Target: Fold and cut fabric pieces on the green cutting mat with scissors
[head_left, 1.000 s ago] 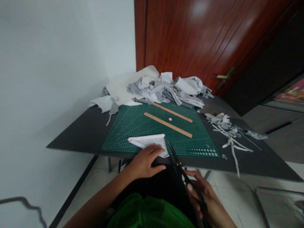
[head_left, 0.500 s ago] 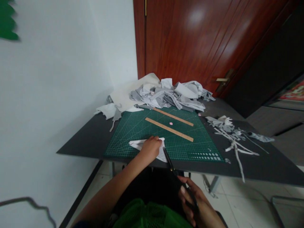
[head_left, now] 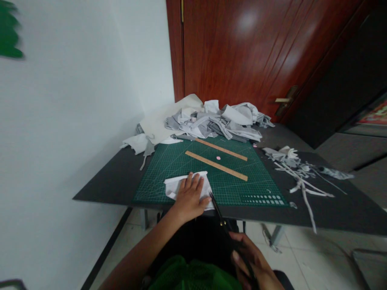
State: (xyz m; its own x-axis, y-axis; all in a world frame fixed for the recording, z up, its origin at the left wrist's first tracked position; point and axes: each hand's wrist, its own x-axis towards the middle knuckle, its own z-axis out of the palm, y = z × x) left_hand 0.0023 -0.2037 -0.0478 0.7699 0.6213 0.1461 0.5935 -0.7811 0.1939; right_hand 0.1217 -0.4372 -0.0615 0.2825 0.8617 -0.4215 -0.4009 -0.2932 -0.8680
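My left hand (head_left: 190, 196) lies flat with fingers stretched out on a folded white cloth piece (head_left: 174, 186) at the near edge of the green cutting mat (head_left: 181, 165). My right hand (head_left: 256, 268) is closed around the handles of black scissors (head_left: 222, 219) below the table edge. The scissor blades point up toward the cloth's right side, their tip right beside my left thumb.
Two wooden rulers (head_left: 216, 165) lie across the mat with a small pink bit (head_left: 218, 158) between them. A pile of grey and white fabric (head_left: 211, 119) sits at the back. Cloth strips (head_left: 298, 173) are scattered on the dark table (head_left: 115, 177) at right. A red-brown door (head_left: 256, 52) stands behind.
My left hand has spread flat on the cloth, which now lies more squared. The scissors and right hand have drawn slightly lower and nearer to me.
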